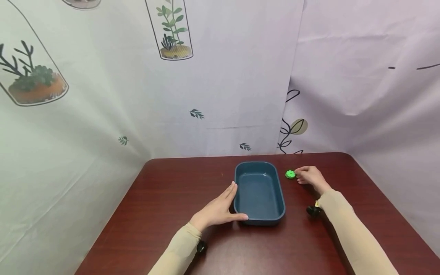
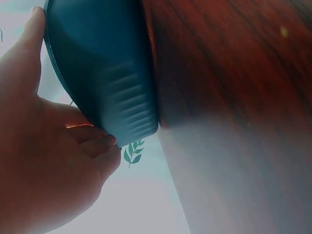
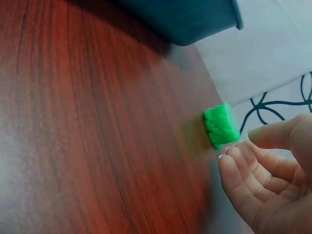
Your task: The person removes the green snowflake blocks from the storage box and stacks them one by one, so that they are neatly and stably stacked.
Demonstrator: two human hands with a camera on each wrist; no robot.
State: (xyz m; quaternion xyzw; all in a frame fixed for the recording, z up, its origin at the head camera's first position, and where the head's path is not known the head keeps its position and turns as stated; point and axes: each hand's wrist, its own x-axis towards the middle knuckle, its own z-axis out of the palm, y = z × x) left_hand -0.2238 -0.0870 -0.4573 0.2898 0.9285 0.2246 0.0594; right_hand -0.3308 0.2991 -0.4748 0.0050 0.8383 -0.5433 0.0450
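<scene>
A dark blue rectangular dish (image 1: pixel 259 193) with rounded corners sits on the table. At its near left corner my left hand (image 1: pixel 219 208) rests, the extended thumb along the near rim and the fingers against the left rim. The left wrist view shows ridges on the dish's outer wall (image 2: pixel 129 97) beside those fingers. To the right of the dish lies a small bright green piece with a scalloped edge (image 1: pixel 290 174). My right hand (image 1: pixel 310 177) is just right of it, fingers loosely bent, with thumb and fingertips right at the side of the green piece (image 3: pixel 222 125).
The reddish-brown wooden table (image 1: pixel 172 191) reaches back to a pale fabric backdrop (image 1: pixel 233 76) printed with plants. Small black devices are strapped at the left wrist (image 1: pixel 201 246) and the right wrist (image 1: pixel 313 211).
</scene>
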